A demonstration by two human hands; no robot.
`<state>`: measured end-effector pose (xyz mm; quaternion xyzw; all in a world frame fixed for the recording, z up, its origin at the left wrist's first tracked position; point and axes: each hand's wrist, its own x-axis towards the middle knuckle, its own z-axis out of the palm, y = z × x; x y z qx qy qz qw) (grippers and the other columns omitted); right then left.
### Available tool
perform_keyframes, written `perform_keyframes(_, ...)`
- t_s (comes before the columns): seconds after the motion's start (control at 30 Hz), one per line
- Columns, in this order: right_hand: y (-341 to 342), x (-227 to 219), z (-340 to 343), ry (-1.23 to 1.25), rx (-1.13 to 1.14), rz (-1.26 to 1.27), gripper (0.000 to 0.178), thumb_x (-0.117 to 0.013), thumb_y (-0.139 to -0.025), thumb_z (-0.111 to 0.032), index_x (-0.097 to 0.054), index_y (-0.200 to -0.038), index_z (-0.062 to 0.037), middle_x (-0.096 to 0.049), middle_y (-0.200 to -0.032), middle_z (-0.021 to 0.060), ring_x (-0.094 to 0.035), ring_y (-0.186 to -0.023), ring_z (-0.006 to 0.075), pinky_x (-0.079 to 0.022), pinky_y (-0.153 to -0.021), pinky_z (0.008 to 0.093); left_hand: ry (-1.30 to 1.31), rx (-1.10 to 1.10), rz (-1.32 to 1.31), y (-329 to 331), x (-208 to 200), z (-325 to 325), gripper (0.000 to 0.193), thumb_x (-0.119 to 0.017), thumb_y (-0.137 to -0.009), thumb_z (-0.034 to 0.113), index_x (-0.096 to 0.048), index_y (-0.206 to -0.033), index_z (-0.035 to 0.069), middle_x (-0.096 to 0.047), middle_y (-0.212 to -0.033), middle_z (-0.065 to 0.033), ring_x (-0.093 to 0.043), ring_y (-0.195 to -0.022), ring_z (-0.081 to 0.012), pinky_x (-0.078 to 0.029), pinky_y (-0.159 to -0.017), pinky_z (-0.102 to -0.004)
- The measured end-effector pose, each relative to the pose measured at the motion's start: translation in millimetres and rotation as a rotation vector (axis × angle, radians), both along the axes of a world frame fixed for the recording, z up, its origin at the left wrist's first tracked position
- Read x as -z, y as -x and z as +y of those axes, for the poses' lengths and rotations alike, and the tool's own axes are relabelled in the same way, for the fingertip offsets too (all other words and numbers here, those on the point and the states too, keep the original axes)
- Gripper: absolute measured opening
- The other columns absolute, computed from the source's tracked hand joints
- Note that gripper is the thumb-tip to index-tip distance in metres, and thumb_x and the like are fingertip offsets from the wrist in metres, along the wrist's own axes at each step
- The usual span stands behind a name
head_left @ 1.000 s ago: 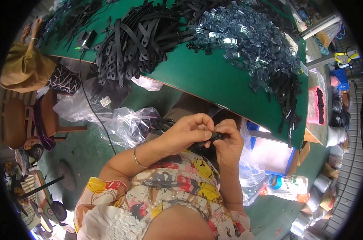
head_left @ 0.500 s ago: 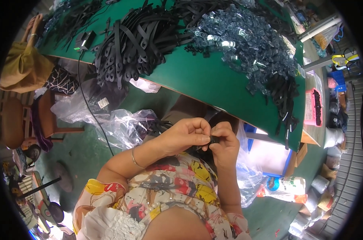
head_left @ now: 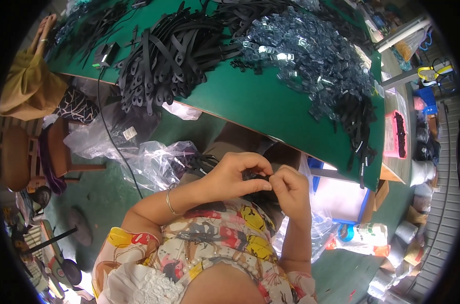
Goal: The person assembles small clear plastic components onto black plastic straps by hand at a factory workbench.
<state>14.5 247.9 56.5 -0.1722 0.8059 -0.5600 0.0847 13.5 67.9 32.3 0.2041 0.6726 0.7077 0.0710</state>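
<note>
In front of my body, just off the table's near edge, my left hand is curled with thumb and fingers around a small black strap piece. My right hand meets it, its fingers pinched at the other end of that piece. Most of the piece is hidden by the fingers. Below the left hand, more black straps with pale print lie by my lap. On the green table ahead is a thick heap of black straps. To its right spreads a large pile of clear bluish plastic buckle-like pieces.
Printed black straps hang over the table's right corner. A black box trails a cable to the floor. Clear plastic bags, a blue-rimmed bin and a pink tray are around. Another person's arms show far left.
Both hands have shifted slightly lower and a little apart, the right one turning so its knuckles face up. More of the black piece shows between them. The table's piles have not changed.
</note>
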Motion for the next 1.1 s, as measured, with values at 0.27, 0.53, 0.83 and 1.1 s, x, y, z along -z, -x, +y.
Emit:
perform_keyframes(0.27,-13.5,14.1,-6.0,0.496,-0.025,-0.248,0.021,-0.052,-0.078,-0.007,-0.048,-0.059,0.0006,-0.045,-0.056,0.0040,-0.041,-0.049,0.0098,-0.031,-0.045,0.0233,0.023,0.256,-0.100,-2.2,-3.4,-3.3,0.024,-0.062,-0.081,0.023,-0.059,-0.077,0.000,-0.056,-0.063,-0.0032,-0.052,-0.056,-0.0120,-0.040,-0.051,-0.0240)
perform_keyframes(0.53,-30.7,18.5,-22.6,0.895,0.058,-0.377,0.032,-0.051,-0.080,-0.018,-0.043,-0.053,-0.0025,-0.042,-0.051,0.0036,-0.034,-0.042,0.0093,-0.027,-0.039,0.0236,-0.589,0.365,-0.752,-13.1,-3.3,-1.7,0.019,-0.057,-0.083,0.017,-0.058,-0.072,0.001,-0.056,-0.064,-0.0035,-0.046,-0.050,-0.0059,-0.034,-0.046,-0.0182)
perform_keyframes(0.83,-35.1,20.5,-22.4,1.070,0.008,-0.463,0.033,-0.049,-0.081,-0.017,-0.040,-0.052,-0.0037,-0.040,-0.050,0.0040,-0.033,-0.040,0.0099,-0.026,-0.038,0.0240,-0.653,0.434,-0.798,-11.6,-3.1,-5.4,0.020,-0.058,-0.081,0.017,-0.056,-0.071,0.000,-0.056,-0.064,-0.0050,-0.044,-0.048,-0.0059,-0.033,-0.045,-0.0187)
perform_keyframes(1.1,-10.9,2.0,-23.6,0.210,0.189,0.334,0.023,-0.070,-0.070,-0.019,-0.058,-0.076,0.0003,-0.051,-0.070,0.0076,-0.052,-0.066,0.0191,-0.042,-0.059,0.0283,-0.188,0.337,-0.673,-9.2,-19.3,-8.5,0.038,-0.046,-0.091,0.034,-0.056,-0.071,0.003,-0.050,-0.060,0.0002,-0.041,-0.051,-0.0041,-0.032,-0.046,-0.0185)
